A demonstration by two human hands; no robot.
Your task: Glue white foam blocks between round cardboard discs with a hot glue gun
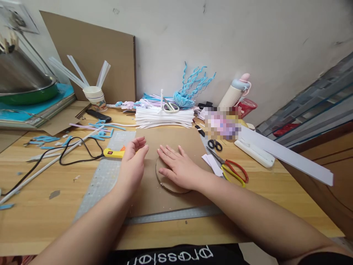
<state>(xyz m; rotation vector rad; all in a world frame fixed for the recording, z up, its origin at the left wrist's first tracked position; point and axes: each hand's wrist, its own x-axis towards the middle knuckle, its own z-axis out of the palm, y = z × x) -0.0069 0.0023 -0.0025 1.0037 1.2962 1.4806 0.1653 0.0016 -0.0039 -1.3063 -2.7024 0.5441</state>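
My right hand (178, 166) lies flat, fingers stretched out, pressing on a round brown cardboard disc (165, 184) that sits on a brown cardboard sheet (171, 140). My left hand (134, 157) hovers edge-on over the sheet's left side, fingers slightly curled and apart, holding nothing. The sheet rests on a grey cutting mat (104, 176) on the wooden table (38, 217). A yellow glue gun (113, 152) with a black cord (68, 156) lies just left of my left hand.
Red-and-yellow scissors (233, 170) and small black scissors (215, 144) lie to the right. A stack of white pipe cleaners (164, 117), blue curly ones (193, 82), a paper cup of sticks (95, 96), a bottle (235, 92) and a white strip (286, 156) stand behind.
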